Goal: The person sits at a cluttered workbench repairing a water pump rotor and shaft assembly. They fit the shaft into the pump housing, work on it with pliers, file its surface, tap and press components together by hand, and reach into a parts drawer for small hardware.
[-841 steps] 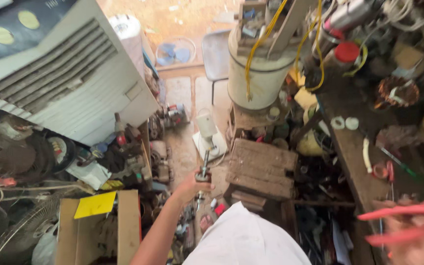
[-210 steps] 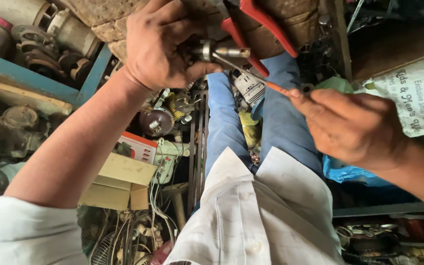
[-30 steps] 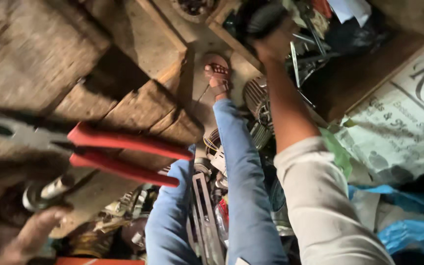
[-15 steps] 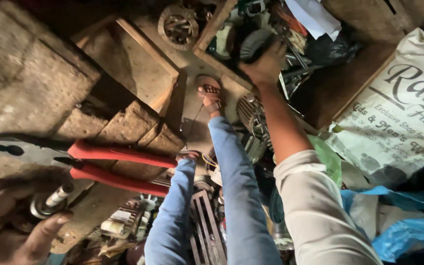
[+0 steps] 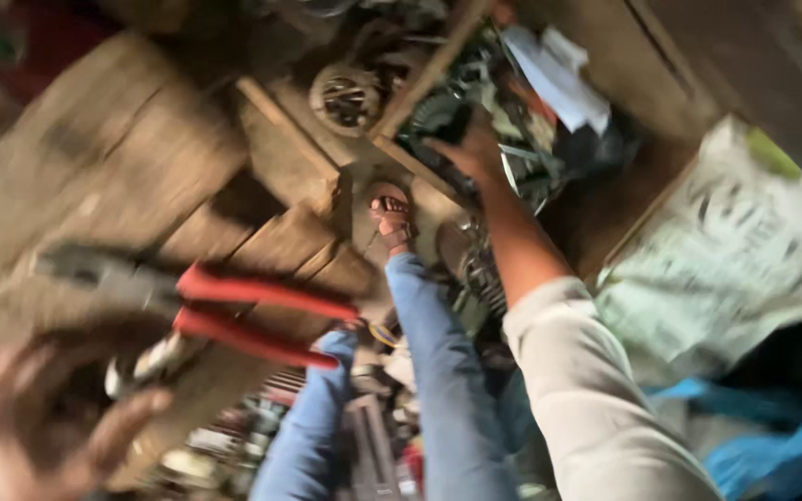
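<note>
The right hand (image 5: 475,153) is stretched far out into a heap of dark metal parts (image 5: 503,139) in a wooden tray, its fingers curled down among them, though blur hides whether it grips any one piece. The left hand (image 5: 44,422) hovers low and near with fingers spread and nothing in it, just below a small metal cylinder (image 5: 146,362) on the wooden block (image 5: 141,167). Red-handled pliers (image 5: 234,311) lie just above and right of that hand, jaws pointing away from the right hand.
</note>
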